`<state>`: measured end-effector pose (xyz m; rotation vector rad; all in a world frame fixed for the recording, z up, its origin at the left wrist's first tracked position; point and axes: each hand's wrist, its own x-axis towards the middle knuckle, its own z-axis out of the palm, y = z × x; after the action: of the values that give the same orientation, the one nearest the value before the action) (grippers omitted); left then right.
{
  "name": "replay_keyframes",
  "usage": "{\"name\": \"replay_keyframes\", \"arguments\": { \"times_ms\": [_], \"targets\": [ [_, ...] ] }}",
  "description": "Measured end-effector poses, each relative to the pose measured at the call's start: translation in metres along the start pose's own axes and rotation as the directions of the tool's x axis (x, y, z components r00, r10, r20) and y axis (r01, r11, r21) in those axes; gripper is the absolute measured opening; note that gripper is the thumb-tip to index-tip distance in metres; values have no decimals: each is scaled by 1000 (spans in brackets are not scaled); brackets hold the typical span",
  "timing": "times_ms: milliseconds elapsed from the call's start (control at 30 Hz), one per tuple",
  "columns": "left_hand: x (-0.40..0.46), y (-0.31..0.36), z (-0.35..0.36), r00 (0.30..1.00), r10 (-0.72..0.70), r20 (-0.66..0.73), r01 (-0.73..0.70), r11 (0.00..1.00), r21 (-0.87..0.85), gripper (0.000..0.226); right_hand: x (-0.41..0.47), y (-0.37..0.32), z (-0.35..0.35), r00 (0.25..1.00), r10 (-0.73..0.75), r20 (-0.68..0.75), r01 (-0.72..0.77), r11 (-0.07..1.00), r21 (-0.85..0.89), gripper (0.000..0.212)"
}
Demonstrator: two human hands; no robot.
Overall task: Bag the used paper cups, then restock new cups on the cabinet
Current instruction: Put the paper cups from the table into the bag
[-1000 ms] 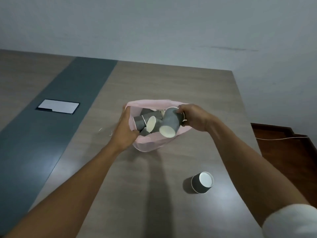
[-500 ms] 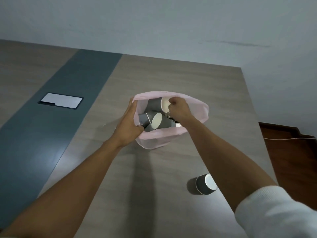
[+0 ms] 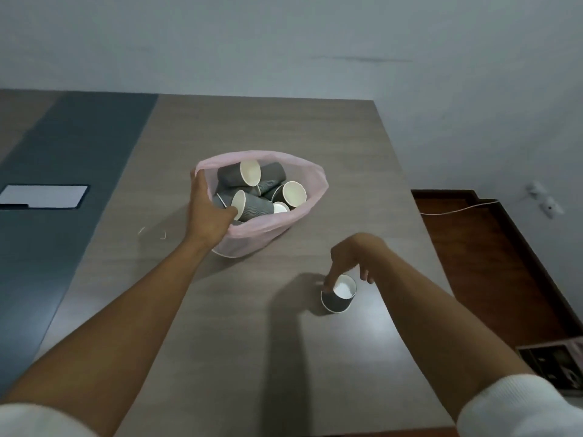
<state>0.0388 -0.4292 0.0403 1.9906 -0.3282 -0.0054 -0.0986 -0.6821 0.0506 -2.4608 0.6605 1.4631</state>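
Observation:
A pink plastic bag (image 3: 303,178) stands open on the wooden table (image 3: 246,342), holding several grey paper cups (image 3: 252,206) with white insides. My left hand (image 3: 206,212) grips the bag's near-left rim and keeps it open. One more grey cup (image 3: 337,299) stands upright on the table, nearer and to the right of the bag. My right hand (image 3: 353,257) hangs over this cup, with fingertips touching its far-left rim and the other fingers spread. I cannot tell whether the fingers have closed on it.
A dark strip (image 3: 63,190) runs along the table's left side with a white rectangular panel (image 3: 44,197) set in it. The table's right edge drops to a brown floor (image 3: 492,266) with a white cable (image 3: 460,209). A box (image 3: 558,364) sits at lower right.
My right hand let go of a cup inside the bag, drew back out and came down to the lone cup on the table. My left hand kept its hold on the bag rim.

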Motion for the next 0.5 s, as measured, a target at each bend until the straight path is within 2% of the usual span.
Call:
{"name": "replay_keyframes", "arguments": {
  "times_ms": [67,167,267,333,400,467,500],
  "targets": [
    [-3,3,2,1000,-13,-15,13,1000,-7,81,-3,-2,27,999,4,-51,-8,997,-83,79],
    [-6,4,1,1000,-27,-7,27,1000,-14,82,2,-1,51,989,-23,-144,14,998,-64,42],
    [-12,7,-4,999,-24,29,24,1000,-5,85,1,-1,34,982,-52,-183,78,988,136,47],
    [-15,8,-9,998,-31,54,32,1000,-2,83,-6,-3,5,957,-145,-250,209,945,253,49],
    [-19,5,-13,996,-24,90,27,999,-39,82,-21,-10,-28,885,-272,-377,424,805,414,49],
    [-23,5,-17,993,-2,121,9,998,-61,85,-33,-28,-53,753,-318,-576,644,535,547,46],
    [-25,7,-19,991,9,137,0,998,-63,86,-34,-40,-61,679,-294,-672,723,422,546,42]
  ]
}}
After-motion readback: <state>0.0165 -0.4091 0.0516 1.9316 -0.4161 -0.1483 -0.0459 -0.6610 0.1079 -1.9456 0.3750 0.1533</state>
